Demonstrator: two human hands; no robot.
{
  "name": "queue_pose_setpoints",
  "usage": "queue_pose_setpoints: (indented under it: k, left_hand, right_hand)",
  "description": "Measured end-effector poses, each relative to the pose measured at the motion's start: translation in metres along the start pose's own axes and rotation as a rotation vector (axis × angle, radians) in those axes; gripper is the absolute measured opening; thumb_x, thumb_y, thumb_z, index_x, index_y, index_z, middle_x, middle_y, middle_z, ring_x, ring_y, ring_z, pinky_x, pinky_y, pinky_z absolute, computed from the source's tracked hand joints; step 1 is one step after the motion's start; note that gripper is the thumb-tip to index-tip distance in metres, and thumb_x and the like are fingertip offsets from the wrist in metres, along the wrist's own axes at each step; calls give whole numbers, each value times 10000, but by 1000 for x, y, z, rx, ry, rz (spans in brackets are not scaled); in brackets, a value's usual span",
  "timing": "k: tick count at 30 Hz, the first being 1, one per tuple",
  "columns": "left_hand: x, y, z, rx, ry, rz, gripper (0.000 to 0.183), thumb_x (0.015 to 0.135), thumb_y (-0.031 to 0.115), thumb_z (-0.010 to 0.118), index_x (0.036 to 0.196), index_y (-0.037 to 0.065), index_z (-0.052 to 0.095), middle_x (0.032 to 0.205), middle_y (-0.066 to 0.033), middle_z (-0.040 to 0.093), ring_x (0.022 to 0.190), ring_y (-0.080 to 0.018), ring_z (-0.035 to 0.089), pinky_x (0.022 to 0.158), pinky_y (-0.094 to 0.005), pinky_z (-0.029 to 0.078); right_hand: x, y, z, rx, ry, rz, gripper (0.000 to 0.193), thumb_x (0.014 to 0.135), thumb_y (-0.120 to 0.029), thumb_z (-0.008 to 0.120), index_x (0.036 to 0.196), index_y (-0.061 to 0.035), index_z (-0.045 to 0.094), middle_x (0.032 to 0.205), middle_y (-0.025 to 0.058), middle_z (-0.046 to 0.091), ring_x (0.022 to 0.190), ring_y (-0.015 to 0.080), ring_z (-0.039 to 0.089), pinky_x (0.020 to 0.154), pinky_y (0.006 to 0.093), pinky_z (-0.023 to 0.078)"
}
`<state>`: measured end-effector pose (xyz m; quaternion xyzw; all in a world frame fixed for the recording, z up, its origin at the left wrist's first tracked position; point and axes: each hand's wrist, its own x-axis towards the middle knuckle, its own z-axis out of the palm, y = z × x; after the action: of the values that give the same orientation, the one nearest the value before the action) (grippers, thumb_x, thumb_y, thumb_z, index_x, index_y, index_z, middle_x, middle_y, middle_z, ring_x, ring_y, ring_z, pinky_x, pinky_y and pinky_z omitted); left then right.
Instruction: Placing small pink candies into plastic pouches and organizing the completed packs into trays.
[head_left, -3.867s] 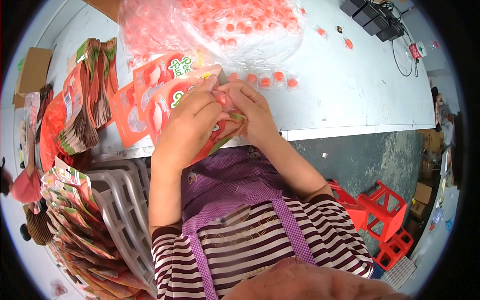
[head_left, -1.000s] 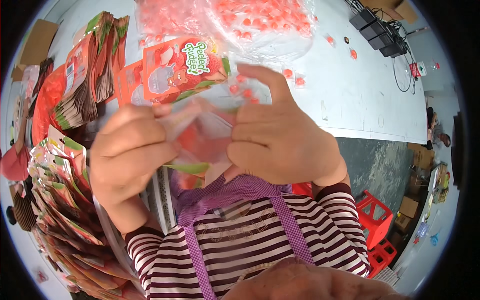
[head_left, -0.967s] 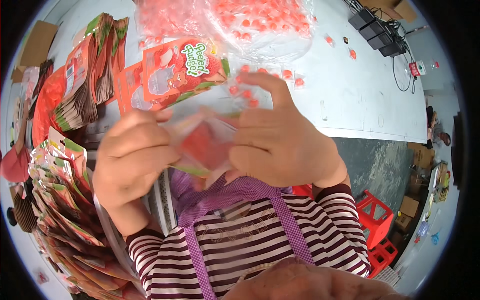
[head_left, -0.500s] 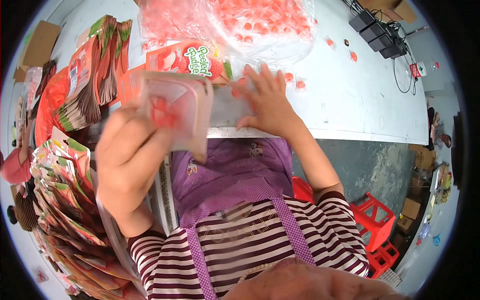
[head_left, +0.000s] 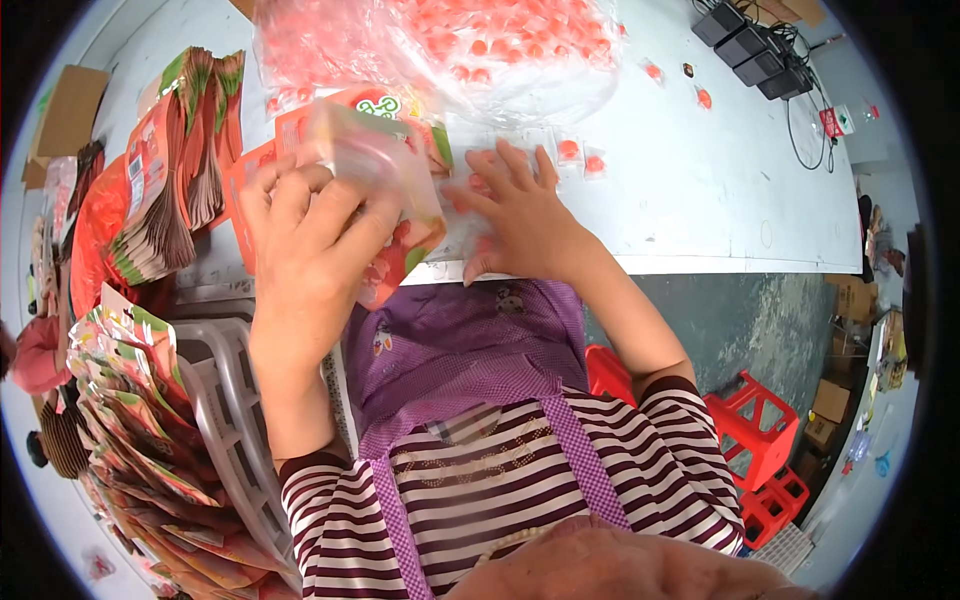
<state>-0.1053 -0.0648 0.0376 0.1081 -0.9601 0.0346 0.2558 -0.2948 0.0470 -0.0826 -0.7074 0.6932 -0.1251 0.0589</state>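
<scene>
My left hand [head_left: 315, 240] is closed on a partly see-through pouch [head_left: 395, 175], blurred by motion, above the table's near edge. Red printed parts show at its lower end; what is inside cannot be made out clearly. Just right of it, my right hand [head_left: 530, 215] rests low over the tabletop with fingers spread. Small wrapped red candies lie under and beside those fingers, and a candy [head_left: 568, 149] sits beyond the fingertips with another candy [head_left: 595, 163] next to it. Partly behind the held pouch, a flat red printed pouch [head_left: 292, 130] lies on the table.
A large clear bag [head_left: 510, 60] of red candies lies at the far side of the white table [head_left: 740, 220]. Fanned stacks of pouches [head_left: 185, 150] stand at left. Below them, a grey crate [head_left: 235, 400] adjoins heaped pouches [head_left: 150, 430]. Black adapters [head_left: 750, 50] lie far right; red stools [head_left: 750, 430] stand below.
My left hand has moved away from me and to the right with the pouch, which has turned to show more of its red print. My right hand has shifted slightly left, still spread.
</scene>
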Motion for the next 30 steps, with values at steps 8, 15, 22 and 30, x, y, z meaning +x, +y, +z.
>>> queue_pose_setpoints:
  k: [8,15,22,30]
  left_hand:
    - [0,2,13,-156,-60,-54,238,641,104,577,875,83,611,886,-47,537,797,-243,512,680,-353,446]
    - [8,8,12,-282,-89,-88,243,585,95,700,807,52,609,819,-64,523,793,-244,521,663,-345,458]
    - [19,9,11,-323,-79,-16,256,595,45,728,821,25,608,819,-75,522,796,-278,527,720,-371,460]
    - [28,13,10,-166,-16,109,221,598,93,652,800,48,577,808,-46,499,868,-235,541,866,-356,494]
  right_hand:
    - [-4,17,26,47,166,23,613,597,-461,738,1136,-226,564,1344,101,374,1250,350,308,956,546,253]
    - [-1,12,14,-62,402,98,566,641,-521,683,1107,-215,583,1244,80,438,1203,341,345,992,589,163]
    - [-5,17,18,-147,289,256,566,650,-509,690,1134,-236,581,1345,91,389,1261,384,289,1001,631,127]
    - [-15,42,6,-105,312,280,552,657,-492,699,1129,-234,575,1289,120,416,1192,368,353,973,575,198]
